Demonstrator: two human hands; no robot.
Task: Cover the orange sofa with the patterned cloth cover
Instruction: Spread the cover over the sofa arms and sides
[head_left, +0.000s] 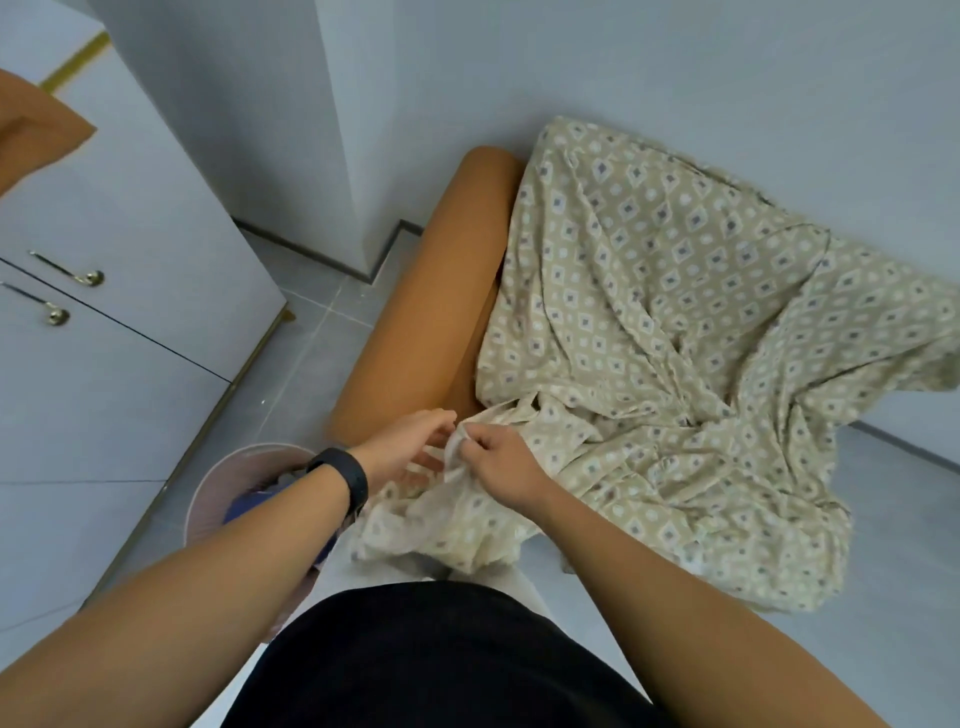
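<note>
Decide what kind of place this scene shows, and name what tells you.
Probably a room in a home: an orange sofa under a patterned cloth cover against a plain wall, a white cabinet with brass handles, and a small bin on the tiled floor.

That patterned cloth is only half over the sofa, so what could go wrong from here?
1. The patterned cloth lies bunched to one side, leaving the orange sofa's left arm bare; pulling might drag it off the back.
2. Only the right hand pinches the edge, while the left hand is open beside it, so the hem could slip.
3. Loose cloth hangs near the bin and floor, where it could snag or be stepped on.
</note>
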